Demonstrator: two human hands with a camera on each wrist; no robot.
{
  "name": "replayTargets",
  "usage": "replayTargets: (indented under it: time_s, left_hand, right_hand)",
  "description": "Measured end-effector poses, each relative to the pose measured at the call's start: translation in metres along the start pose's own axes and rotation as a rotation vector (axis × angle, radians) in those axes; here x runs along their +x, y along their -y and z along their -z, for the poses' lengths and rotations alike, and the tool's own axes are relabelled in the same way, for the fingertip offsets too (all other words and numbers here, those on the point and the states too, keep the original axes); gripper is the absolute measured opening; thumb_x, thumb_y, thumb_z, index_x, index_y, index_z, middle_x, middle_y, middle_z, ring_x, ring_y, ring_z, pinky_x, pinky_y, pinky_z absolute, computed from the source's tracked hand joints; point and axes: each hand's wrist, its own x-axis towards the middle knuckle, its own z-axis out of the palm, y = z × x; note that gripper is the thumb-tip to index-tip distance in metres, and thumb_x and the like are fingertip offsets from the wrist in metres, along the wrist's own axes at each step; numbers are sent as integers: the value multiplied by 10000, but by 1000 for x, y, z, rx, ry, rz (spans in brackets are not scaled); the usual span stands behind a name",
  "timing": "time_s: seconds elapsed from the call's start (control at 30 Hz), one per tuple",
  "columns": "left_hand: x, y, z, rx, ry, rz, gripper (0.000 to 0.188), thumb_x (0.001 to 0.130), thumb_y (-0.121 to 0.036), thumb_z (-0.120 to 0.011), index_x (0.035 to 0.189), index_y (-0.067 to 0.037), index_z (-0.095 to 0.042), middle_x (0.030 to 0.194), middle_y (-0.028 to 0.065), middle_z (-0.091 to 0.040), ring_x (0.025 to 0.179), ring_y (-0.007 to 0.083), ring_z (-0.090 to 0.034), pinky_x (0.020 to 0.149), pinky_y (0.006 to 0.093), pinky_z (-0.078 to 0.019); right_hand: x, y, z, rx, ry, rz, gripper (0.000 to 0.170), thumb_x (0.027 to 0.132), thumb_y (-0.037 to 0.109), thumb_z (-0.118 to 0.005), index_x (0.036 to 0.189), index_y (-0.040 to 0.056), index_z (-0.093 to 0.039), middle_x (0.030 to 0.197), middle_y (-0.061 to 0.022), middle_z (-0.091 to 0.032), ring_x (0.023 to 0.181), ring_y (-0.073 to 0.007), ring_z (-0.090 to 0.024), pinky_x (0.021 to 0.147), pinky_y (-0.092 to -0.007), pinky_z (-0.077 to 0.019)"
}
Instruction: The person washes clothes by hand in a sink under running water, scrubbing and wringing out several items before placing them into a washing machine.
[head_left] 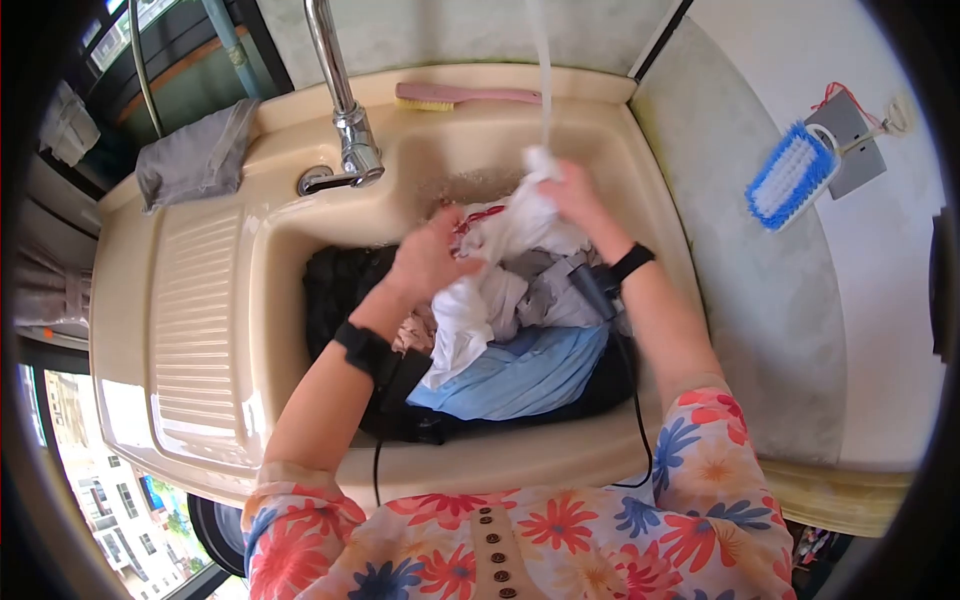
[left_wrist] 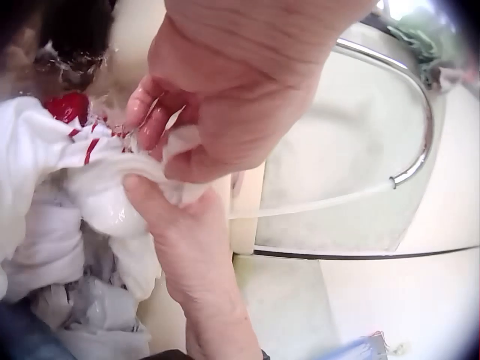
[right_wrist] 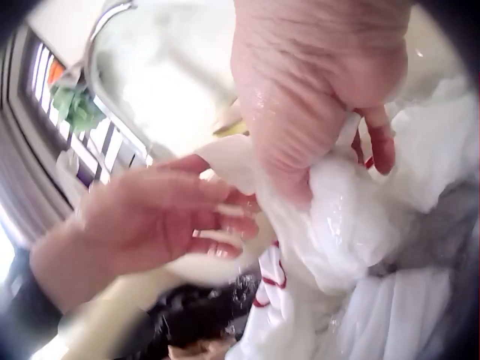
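Observation:
My right hand (head_left: 574, 194) grips a bunched, wet white garment (head_left: 515, 228) beneath the stream of water (head_left: 543, 85) at the back of the sink. Its thumb presses on the cloth in the left wrist view. Beside the same garment is my left hand (head_left: 432, 255), blurred, with its fingers (right_wrist: 217, 225) loosely extended alongside the fabric in the right wrist view. Red trim (left_wrist: 91, 150) shows on the white cloth. Below the hands, a light blue cloth (head_left: 520, 375), grey cloth (head_left: 545, 290) and black cloth (head_left: 340, 285) fill the sink.
The beige sink (head_left: 675, 250) has a ribbed drainboard (head_left: 195, 310) at left. A chrome faucet (head_left: 350, 140) stands behind it. A pink-handled brush (head_left: 470, 95) lies on the back ledge, a grey rag (head_left: 195, 155) at the back left. A blue-and-white brush (head_left: 790, 178) hangs at right.

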Motion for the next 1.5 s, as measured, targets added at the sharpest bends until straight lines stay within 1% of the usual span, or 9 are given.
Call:
replayTargets:
  time_s: [0.1,0.3,0.57,0.73,0.83,1.0,1.1,1.2,1.5]
  left_hand:
    - [-34,20,-31,270,136,-448,758,580,-309,-738,1238,-86,-432,998,173,-595,864,338,-593,784,379,-477]
    - [12,51,-42,328,322,67,291,734,-257,-586,970,-90,-619,962,175,-615,951,326,-568,847,381,-444]
    - [32,96,-39,-204,80,486,277,769,-222,-545,962,-40,-623,910,157,-630,906,286,-596,786,365,-457]
    - [20,77,-25,-813,82,654,484,767,-261,-592,1176,-16,-508,1014,143,-603,946,205,-575,824,287,-436]
    - [18,56,-44,-692,64,510,596,729,-319,-634,1213,-14,-469,1108,174,-566,1012,236,-555,861,290,-424]
    - [28,56,-81,-206,203,233,642,701,-342,-629,1233,-31,-449,1149,201,-543,1053,296,-532,893,318,-413]
    - [38,73,-85,-279,267,472,438,749,-253,-619,1114,-20,-554,1017,141,-599,952,220,-558,824,309,-428]
    - [40,100,-103,-774,-41,537,291,741,-175,-590,979,-9,-603,916,128,-607,874,219,-571,762,319,-442]
    - [33,61,-40,-225,-15,270,418,737,-187,-599,1093,25,-536,974,167,-602,924,276,-574,820,344,-444]
  right_hand:
    - [-15,7,30,-283,-74,-21,446,689,126,-620,1116,57,-511,974,-144,-593,908,-318,-569,790,-400,-456]
    - [-64,34,-9,-890,429,204,675,713,246,-660,1311,243,-346,1366,-103,-311,1243,-364,-303,954,-490,-367]
    - [-12,-16,-33,-725,484,142,501,683,281,-674,1122,79,-545,1057,-147,-574,951,-316,-556,819,-419,-457]
    - [-1,-15,25,155,275,-527,486,713,369,-649,1065,47,-560,912,-137,-614,837,-336,-593,732,-371,-485]
    - [-7,-21,8,-661,19,-192,444,704,311,-621,1090,104,-550,1051,-145,-580,950,-298,-571,814,-375,-456]
    - [-23,-2,-50,-769,209,267,384,718,363,-594,1044,159,-584,1024,-139,-598,908,-324,-579,782,-393,-461]
    - [-18,11,-66,-521,515,134,323,747,384,-564,850,84,-625,817,-166,-619,768,-343,-592,683,-418,-464]
    - [-50,42,-80,-86,248,202,338,760,365,-534,688,43,-611,681,-185,-588,673,-355,-581,608,-439,-449]
    - [-10,-9,-5,-561,68,-128,417,772,397,-555,1050,86,-563,1002,-155,-606,944,-318,-571,783,-432,-459]
